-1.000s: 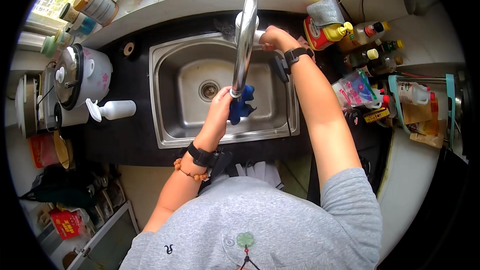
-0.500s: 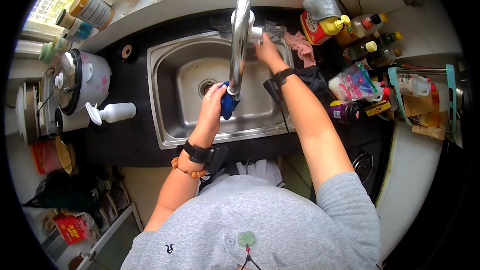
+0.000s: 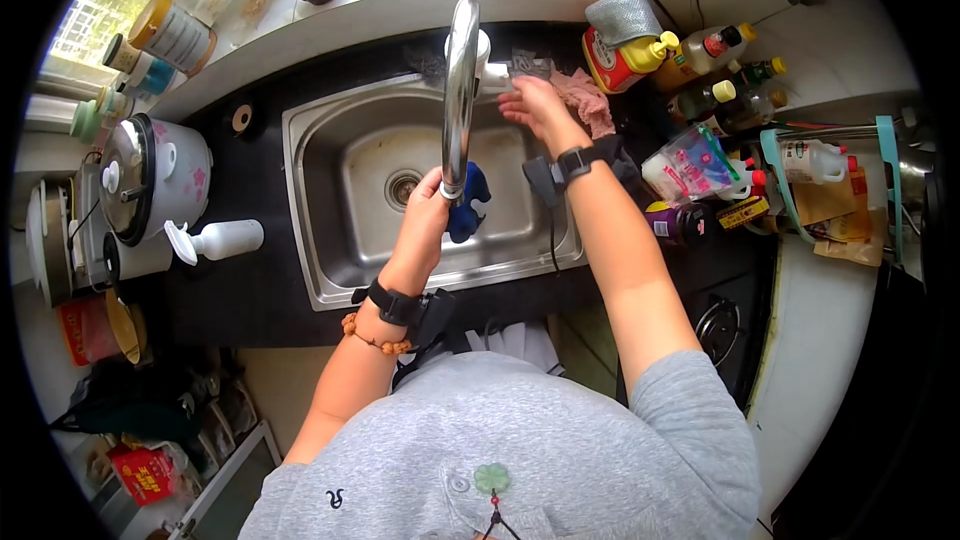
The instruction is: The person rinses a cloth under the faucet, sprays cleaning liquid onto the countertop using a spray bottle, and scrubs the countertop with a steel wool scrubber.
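Clamped by the left hand [image 3: 430,202] on the blue cloth [image 3: 466,205], just under the end of the tap [image 3: 460,90], with part of the grip hidden behind the spout. Hanging right of the left fingers, over the sink [image 3: 368,180], and running long from far to near, roughly in line with the spout above. Lying right of the drain [image 3: 403,188], and much nearer the left hand than the right. Held well apart from the right hand [image 3: 540,110], which is farther off and to the right.

Open at the right hand, with fingers apart and no object in the grip. Reaching left and far towards the white handle [image 3: 495,77], close beside it; cannot tell whether touching. Placed left and near of the pink cloth [image 3: 588,100], close to the far right corner of the sink.

Compared with the earlier frames: set back a little from the handle and spread wider at the right hand, after meeting the handle half a second ago. Seen hanging longer and looser at the blue cloth than when bunched beneath the spout then. Little changed at the left hand, likewise close under the spout.
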Motion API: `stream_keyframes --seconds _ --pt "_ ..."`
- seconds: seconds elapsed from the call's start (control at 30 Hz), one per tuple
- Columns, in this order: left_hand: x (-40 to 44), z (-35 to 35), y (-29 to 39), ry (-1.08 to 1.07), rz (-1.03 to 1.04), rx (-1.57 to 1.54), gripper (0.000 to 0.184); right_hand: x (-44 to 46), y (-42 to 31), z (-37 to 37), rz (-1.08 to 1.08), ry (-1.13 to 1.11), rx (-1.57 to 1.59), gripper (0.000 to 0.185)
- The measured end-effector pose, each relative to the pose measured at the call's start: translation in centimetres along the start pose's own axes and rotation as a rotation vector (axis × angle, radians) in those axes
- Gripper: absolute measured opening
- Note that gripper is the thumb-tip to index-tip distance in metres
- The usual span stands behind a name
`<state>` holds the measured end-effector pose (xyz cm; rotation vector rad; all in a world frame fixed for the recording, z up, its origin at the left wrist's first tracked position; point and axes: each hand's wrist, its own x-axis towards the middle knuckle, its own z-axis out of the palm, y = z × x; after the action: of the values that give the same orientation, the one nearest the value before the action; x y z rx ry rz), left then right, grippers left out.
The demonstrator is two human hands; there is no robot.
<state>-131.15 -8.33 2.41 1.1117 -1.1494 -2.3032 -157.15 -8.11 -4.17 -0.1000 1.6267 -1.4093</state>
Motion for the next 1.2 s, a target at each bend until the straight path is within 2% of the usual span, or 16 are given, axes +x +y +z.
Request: stream_keyframes --seconds 0.13,0.2,0.3,0.4,0.47,0.57,0.6,0.67,0.7,0.77,0.87,0.9,0.93,1.0,1.13,1.2 --pt "0.8 -1.1 -0.1 -0.167 0.001 0.079 0.024 -3.7 7.8 -0.7 -0.139 -0.167 -0.325 0.044" --pt "1.3 -2.1 -0.2 -0.206 -0.024 0.045 0.026 -5.9 9.7 -0.5 -0.015 -0.422 -0.160 0.049" --pt "2.5 -3.4 -0.7 -0.106 0.049 0.033 0.022 -8.7 10.4 1.4 0.202 -0.390 0.180 0.042" --pt "4.5 -5.7 -3.0 0.102 0.086 0.182 0.029 -9.5 10.6 2.9 0.007 -0.322 0.318 0.030" --pt "5.2 -5.6 -4.7 0.324 -0.031 0.178 0.035 -10.3 9.8 4.4 -0.141 -0.246 0.130 0.025" --pt "4.3 -4.9 -4.7 0.174 -0.226 -0.032 0.043 -12.7 9.6 7.7 -0.476 -0.266 -0.086 0.023" --pt "4.3 -5.1 -4.8 -0.007 -0.303 -0.169 0.042 -13.8 9.6 8.6 -0.563 -0.302 -0.083 0.024" --pt "4.5 -5.1 -5.4 -0.195 -0.239 -0.417 0.028 -15.4 9.3 9.1 -0.817 -0.216 -0.416 0.025" --pt "4.6 -5.0 -6.0 -0.107 -0.196 -0.303 0.027 -15.4 9.1 8.7 -0.854 -0.205 -0.489 0.026" --pt "4.3 -4.3 -7.5 0.056 -0.112 -0.070 0.026 -13.9 9.6 8.4 -0.803 -0.071 -0.647 0.024" --pt "6.0 -5.2 -9.6 -0.011 -0.042 0.186 0.025 -11.9 9.5 6.3 -0.505 0.099 -0.682 0.029" --pt "6.1 -5.4 -9.0 -0.068 -0.143 0.173 0.027 -10.6 10.9 5.7 -0.528 0.127 -0.626 0.031" --pt "6.1 -4.8 -9.3 0.060 -0.086 0.156 0.030 -10.3 11.2 5.5 -0.519 0.110 -0.554 0.031" --pt "6.2 -4.8 -8.2 0.011 -0.051 0.139 0.030 -11.3 10.5 5.6 -0.566 0.026 -0.381 0.029" --pt "7.5 -5.9 -7.5 0.105 0.130 0.381 0.025 -13.5 8.3 5.0 -0.535 -0.172 -0.377 0.025" --pt "7.0 -6.3 -6.0 0.084 0.152 0.224 0.024 -14.0 7.6 4.5 -0.548 -0.147 -0.434 0.027"
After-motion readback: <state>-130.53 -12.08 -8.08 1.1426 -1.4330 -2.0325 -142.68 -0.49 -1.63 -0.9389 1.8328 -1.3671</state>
